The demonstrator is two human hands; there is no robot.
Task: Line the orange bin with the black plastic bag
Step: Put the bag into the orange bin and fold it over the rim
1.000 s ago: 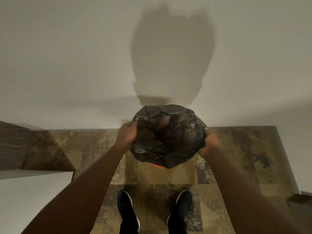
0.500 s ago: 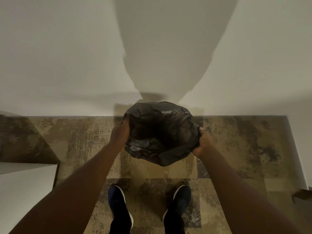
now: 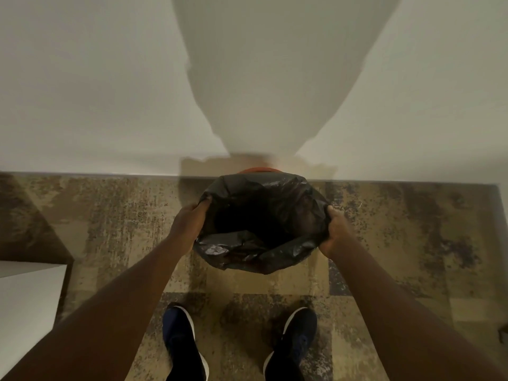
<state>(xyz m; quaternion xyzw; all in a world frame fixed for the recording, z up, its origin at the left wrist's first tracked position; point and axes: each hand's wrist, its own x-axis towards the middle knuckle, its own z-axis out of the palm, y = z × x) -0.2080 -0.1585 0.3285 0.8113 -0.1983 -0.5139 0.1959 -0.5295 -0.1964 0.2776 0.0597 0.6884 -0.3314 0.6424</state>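
- Two bare hands are stretching the black plastic bag (image 3: 264, 224) open over the orange bin (image 3: 257, 169), only a sliver of whose far rim is showing.
- Left hand (image 3: 189, 224) and right hand (image 3: 336, 232) are each keeping a closed grip on opposite bag edges.
- Bin is standing on patterned carpet (image 3: 398, 229) against the wall (image 3: 82, 92), beyond dark shoes (image 3: 182, 345).

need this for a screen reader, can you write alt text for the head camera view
Seen from above, two bare hands, left hand and right hand, hold open a black bag over an orange bin, only a sliver of rim showing by the wall. Patterned carpet and dark shoes lie below.
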